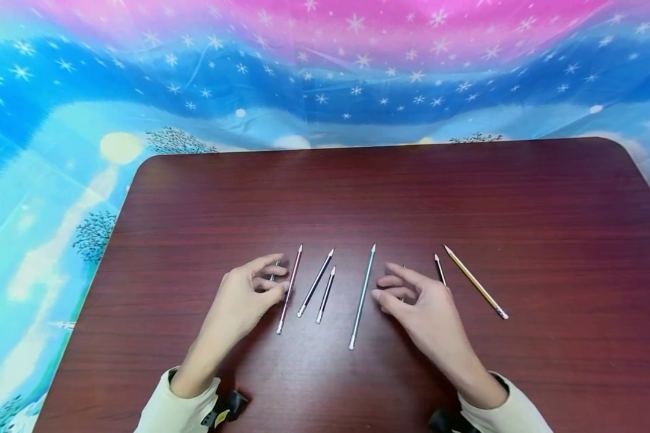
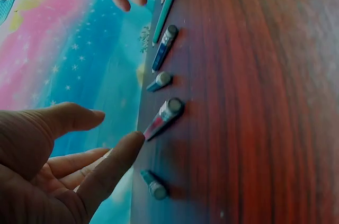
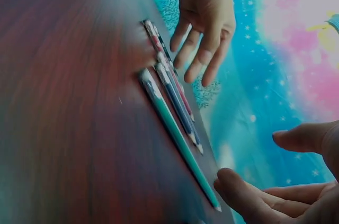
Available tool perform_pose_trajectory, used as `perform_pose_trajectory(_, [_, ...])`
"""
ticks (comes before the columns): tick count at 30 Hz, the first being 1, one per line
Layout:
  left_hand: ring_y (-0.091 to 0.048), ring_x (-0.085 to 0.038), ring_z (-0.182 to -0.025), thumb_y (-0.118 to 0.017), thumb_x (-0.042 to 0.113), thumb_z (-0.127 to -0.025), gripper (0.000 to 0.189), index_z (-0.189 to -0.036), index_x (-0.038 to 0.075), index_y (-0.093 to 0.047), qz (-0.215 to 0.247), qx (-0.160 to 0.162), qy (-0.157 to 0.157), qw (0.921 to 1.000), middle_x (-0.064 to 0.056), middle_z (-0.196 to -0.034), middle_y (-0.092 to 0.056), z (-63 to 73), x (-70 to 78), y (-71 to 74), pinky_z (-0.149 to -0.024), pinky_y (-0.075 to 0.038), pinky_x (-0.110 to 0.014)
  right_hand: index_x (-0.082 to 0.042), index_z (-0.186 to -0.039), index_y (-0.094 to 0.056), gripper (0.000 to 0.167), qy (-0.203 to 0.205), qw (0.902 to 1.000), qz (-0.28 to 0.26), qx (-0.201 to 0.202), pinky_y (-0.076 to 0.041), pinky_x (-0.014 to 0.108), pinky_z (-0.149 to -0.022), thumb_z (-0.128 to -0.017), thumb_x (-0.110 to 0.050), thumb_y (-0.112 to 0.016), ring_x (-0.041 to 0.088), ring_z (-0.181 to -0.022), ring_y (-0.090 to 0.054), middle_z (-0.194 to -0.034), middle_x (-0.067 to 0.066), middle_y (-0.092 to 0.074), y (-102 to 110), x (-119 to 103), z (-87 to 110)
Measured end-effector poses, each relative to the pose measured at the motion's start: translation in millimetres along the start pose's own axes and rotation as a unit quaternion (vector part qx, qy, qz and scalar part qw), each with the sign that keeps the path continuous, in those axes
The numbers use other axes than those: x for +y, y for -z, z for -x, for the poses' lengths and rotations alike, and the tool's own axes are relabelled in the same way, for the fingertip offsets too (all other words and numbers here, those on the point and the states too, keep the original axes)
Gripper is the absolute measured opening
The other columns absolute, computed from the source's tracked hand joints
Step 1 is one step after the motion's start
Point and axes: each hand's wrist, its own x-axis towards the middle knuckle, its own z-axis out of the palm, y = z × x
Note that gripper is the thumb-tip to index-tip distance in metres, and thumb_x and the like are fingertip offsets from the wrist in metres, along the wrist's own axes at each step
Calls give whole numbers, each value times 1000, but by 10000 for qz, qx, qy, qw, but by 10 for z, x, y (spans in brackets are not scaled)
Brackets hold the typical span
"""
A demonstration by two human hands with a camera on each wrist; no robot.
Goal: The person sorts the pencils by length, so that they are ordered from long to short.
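Note:
Palm inward, my left hand (image 1: 244, 297) hovers by a red pencil (image 1: 290, 287), its thumb and fingers apart around nothing. A teal pencil (image 1: 275, 272) is partly hidden behind those fingers. In the left wrist view, the left index fingertip overlaps the tip end of the red pencil (image 2: 157, 123). My right hand (image 1: 422, 304) hovers just right of a long teal pencil (image 1: 362, 297), fingers loosely bent, holding nothing. Between the hands lie a dark blue pencil (image 1: 316, 282) and a shorter dark pencil (image 1: 326, 294). The right hand partly covers another dark pencil (image 1: 440, 269).
A yellow pencil (image 1: 475, 281) lies slanted to the right of the right hand. The pencils rest on a dark red-brown wooden table (image 1: 357, 198) with rounded far corners. Behind it hangs a blue and pink cloth (image 1: 281, 78) with snowflakes.

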Motion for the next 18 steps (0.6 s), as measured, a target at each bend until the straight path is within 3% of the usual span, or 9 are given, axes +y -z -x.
perform_pose_trajectory(3, [-78, -14, -95, -72, 7, -90, 54, -143, 14, -64, -113, 56, 41, 9999, -4, -117, -79, -5, 15, -32, -78, -52, -18, -1, -146, -59, 58, -114, 9998, -170, 36, -56, 14, -75, -92, -12, -78, 9, -92, -76, -116, 13, -78, -104, -10, -22])
perform_pose_trajectory(8, [-77, -15, -94, -74, 5, -89, 53, -141, 13, -66, -189, 116, 75, 9997, -5, -115, -79, -5, 36, -83, -79, -54, -21, -2, -142, -62, 56, -75, 9994, 273, 193, -53, 15, -73, -90, -13, -80, 15, -95, -78, -112, 9, -80, -219, 6, -69])
perform_pose_trajectory(13, [-77, -14, -89, -75, 2, -88, 52, -139, 10, -67, -390, 222, 71, 9990, -4, -109, -79, -19, 43, -133, -77, -56, -23, 2, -133, -68, 51, 184, 9974, 571, 411, -51, 17, -66, -85, -8, -82, 14, -79, -75, -100, 9, -79, -299, 54, -122])
perform_pose_trajectory(18, [-76, -13, -84, -79, 1, -87, 48, -134, 6, -69, -528, 295, -18, 9982, -4, -102, -79, -42, 42, -190, -74, -58, -23, 6, -130, -68, 51, 267, 9970, 544, 472, -52, 18, -59, -82, -4, -83, 7, -64, -69, -90, 9, -74, -373, 100, -162])
